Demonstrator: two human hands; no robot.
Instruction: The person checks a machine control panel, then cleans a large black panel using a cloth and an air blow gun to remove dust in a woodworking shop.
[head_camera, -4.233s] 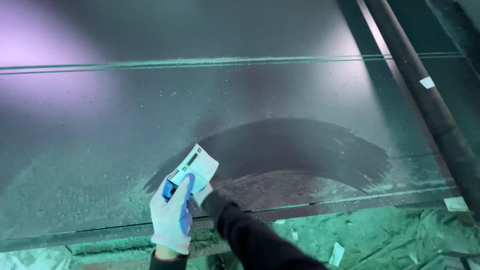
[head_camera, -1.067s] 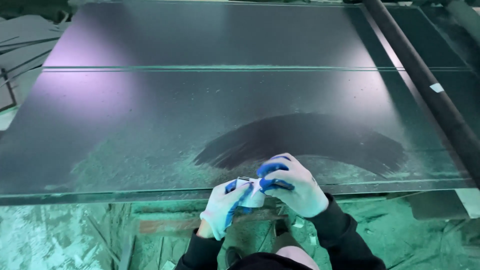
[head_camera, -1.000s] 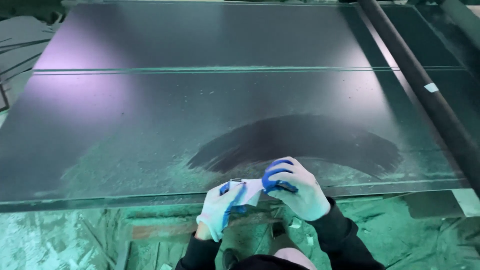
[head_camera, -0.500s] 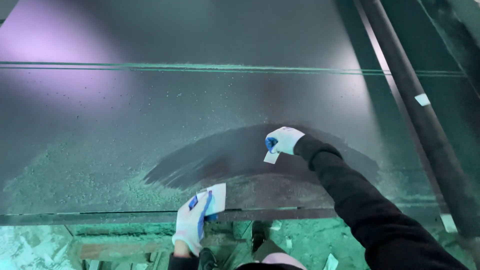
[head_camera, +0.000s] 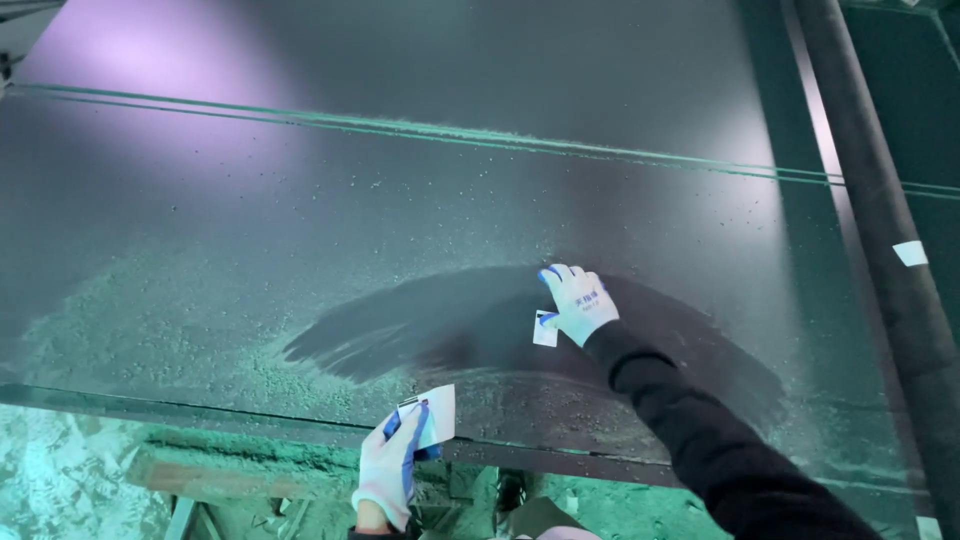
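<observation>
A: What has each hand got?

B: The right hand, in a white glove with blue tips, reaches out over the glass sheet and lies nearly flat on it. Its fingers are loosely spread, and its thumb side presses a small white label onto the glass just below the palm. The left hand, nearer the body at the sheet's near edge, is curled around a white backing sheet pinched between thumb and fingers.

A: What could go wrong from here?

B: In my judgement, the label could trap grit. It sits in the dark wiped patch under the right hand, but pale dust lies thick to the left of that hand and along the near edge. A sliding glove might drag grains under the sticker, so it would bond badly or wrinkle. Leaning hard on the outstretched arm could also load the glass.

A: And the surfaces?

B: The glass is large, flat and smooth, with a greenish edge. The dust is granular and matte. The wiped arc is clean and dark. A dark round bar runs far to the right of the right hand.
</observation>
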